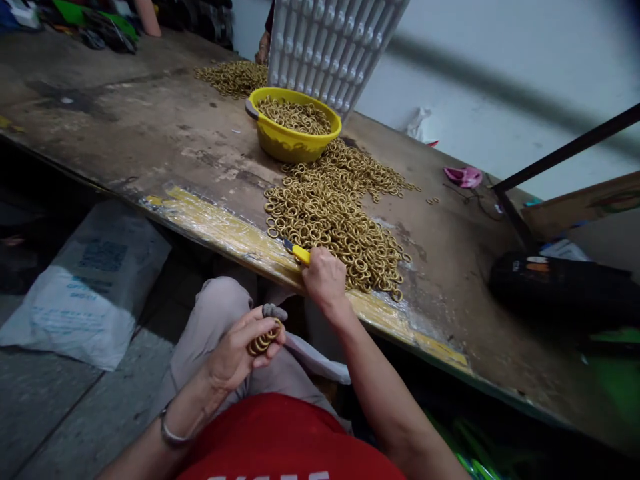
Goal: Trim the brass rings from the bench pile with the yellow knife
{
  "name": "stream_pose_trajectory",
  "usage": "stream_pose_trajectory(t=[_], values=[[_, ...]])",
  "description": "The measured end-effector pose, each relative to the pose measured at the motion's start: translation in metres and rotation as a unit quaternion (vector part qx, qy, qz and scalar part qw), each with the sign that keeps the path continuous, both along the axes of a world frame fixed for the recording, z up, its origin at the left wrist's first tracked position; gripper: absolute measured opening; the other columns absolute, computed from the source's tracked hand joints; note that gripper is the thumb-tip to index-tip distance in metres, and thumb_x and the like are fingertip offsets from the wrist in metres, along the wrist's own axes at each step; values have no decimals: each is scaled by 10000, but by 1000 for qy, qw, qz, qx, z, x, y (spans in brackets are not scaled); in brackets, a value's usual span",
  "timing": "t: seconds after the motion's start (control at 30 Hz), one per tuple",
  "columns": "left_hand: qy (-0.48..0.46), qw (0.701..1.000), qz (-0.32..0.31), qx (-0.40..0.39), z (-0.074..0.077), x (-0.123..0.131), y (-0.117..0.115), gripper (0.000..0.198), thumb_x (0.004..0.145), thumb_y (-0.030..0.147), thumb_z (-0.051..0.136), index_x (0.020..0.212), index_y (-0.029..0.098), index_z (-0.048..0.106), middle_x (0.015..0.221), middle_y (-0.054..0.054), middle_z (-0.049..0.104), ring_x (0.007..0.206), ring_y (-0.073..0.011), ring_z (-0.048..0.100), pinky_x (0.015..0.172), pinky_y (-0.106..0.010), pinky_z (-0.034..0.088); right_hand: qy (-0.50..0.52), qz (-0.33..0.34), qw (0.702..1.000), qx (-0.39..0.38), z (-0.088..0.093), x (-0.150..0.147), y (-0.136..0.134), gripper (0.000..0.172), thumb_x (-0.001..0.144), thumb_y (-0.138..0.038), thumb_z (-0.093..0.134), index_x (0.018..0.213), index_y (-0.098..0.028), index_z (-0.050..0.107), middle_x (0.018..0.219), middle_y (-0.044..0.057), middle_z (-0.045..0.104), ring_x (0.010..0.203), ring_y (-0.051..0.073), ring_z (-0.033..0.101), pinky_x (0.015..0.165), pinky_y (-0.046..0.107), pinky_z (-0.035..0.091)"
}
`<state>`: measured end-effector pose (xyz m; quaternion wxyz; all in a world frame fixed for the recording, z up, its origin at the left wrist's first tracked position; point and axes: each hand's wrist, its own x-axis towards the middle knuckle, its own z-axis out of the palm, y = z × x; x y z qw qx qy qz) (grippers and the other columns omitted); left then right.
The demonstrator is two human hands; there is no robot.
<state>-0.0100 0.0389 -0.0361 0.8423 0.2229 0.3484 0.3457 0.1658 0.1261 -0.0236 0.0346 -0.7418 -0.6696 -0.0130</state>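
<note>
My left hand is closed over my lap, holding a stack of brass rings, with a grey cot on one fingertip. My right hand is closed around a yellow-handled tool at the table's near edge, touching the near side of a big pile of loose brass rings. Behind the pile stands a yellow bowl filled with more rings.
A worn wooden table has yellow tape along its near edge. A second ring heap and a white plastic crate sit at the back, near another person's hand. A white sack lies on the floor left; a black object rests right.
</note>
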Motion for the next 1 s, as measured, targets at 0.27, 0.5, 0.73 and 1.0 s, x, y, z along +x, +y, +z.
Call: stream_pose_trajectory(t=[0.27, 0.5, 0.73, 1.0], values=[[-18, 998, 25, -46, -2, 9, 17, 217, 749, 281, 748, 791, 123, 606, 677, -19, 622, 417, -28, 429, 331, -117, 217, 439, 41, 895, 66, 27, 7, -45, 270, 890, -347, 533, 691, -173, 589, 607, -28, 489, 551, 108, 416, 542, 228, 333], [-64, 998, 19, 5, 16, 14, 10, 246, 769, 260, 748, 958, 114, 690, 819, -60, 678, 437, -22, 437, 338, -124, 255, 674, -15, 738, -19, 22, -9, -90, 284, 841, -424, 637, 727, -164, 638, 540, -52, 460, 481, 76, 361, 482, 213, 311], [-31, 999, 21, 19, 28, 15, -2, 245, 682, 268, 824, 804, 103, 691, 748, -25, 637, 470, -28, 464, 378, -131, 337, 698, 8, 714, -46, 22, -12, -104, 326, 870, -440, 600, 710, -157, 619, 584, -20, 531, 507, 85, 415, 504, 219, 346], [115, 988, 23, 104, 27, 10, -9, 271, 710, 344, 771, 733, 138, 597, 537, 42, 536, 437, -51, 429, 381, -150, 318, 272, 190, 943, -6, 33, 10, -119, 167, 833, -125, 521, 915, -168, 661, 827, 43, 633, 698, 151, 561, 643, 248, 380]])
